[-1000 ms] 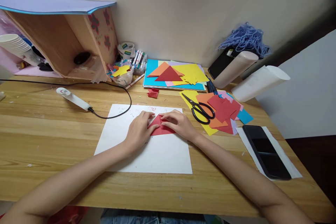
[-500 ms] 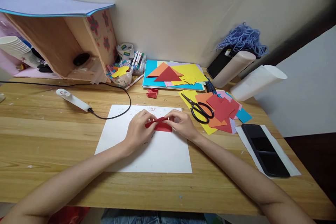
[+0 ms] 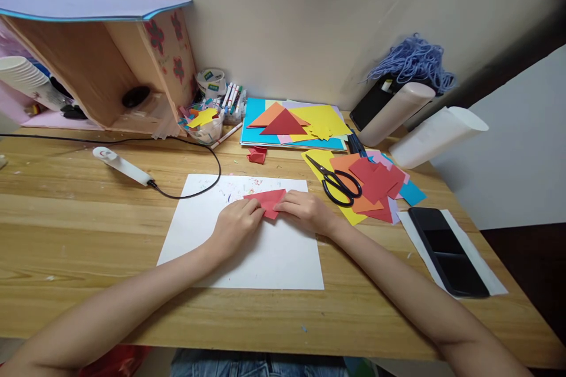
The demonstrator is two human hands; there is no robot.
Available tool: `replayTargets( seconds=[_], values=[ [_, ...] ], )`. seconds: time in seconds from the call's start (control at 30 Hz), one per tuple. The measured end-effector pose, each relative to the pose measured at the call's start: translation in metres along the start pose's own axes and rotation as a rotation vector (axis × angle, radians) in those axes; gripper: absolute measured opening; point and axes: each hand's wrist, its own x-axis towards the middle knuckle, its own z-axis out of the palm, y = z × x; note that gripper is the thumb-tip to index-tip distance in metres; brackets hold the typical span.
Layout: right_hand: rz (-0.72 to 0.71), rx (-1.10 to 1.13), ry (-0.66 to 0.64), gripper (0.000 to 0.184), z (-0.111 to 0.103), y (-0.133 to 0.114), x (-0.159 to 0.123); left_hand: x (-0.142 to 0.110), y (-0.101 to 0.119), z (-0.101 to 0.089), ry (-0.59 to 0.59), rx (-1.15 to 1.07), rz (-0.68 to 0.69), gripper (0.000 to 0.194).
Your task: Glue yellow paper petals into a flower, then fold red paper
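Note:
A folded piece of red paper [image 3: 270,200] lies on a white sheet [image 3: 283,262] in front of me. My left hand [image 3: 237,221] covers its lower left part, fingers curled and pressed on it. From the other side my right hand [image 3: 305,211] holds its right edge, fingertips close together. The two hands' fingertips are near each other at the paper's lower middle. A lower corner of the paper points toward me between them. The thumbs are mostly hidden.
Black-handled scissors [image 3: 338,182] lie on coloured paper pieces [image 3: 378,182] to the right. Beyond are a phone [image 3: 446,250] and white rolls [image 3: 437,135]. A white device [image 3: 121,166] with a black cable lies left. Behind are a paper stack [image 3: 252,123] and a small folded red piece [image 3: 257,155].
The red paper was pinched up between both hands with a raised fold; now it lies flatter and turned, with more of its face showing. My fingers have moved down onto it.

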Motion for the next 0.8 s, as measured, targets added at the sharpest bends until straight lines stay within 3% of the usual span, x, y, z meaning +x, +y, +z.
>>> replayTargets(
  seconds=[0.2, 0.4, 0.8],
  values=[
    [0.25, 0.26, 0.072, 0.017, -0.003, 0.0, 0.006, 0.003, -0.003, -0.005, -0.032, -0.339, -0.223, 0.023],
    [0.431, 0.293, 0.11, 0.019, 0.0, -0.005, 0.01, 0.008, -0.006, -0.007, -0.039, -0.597, -0.403, 0.021],
    [0.526, 0.055, 0.126, 0.019, 0.008, -0.014, 0.011, 0.011, -0.01, 0.005, 0.032, -0.554, -0.442, 0.025]
  ],
)
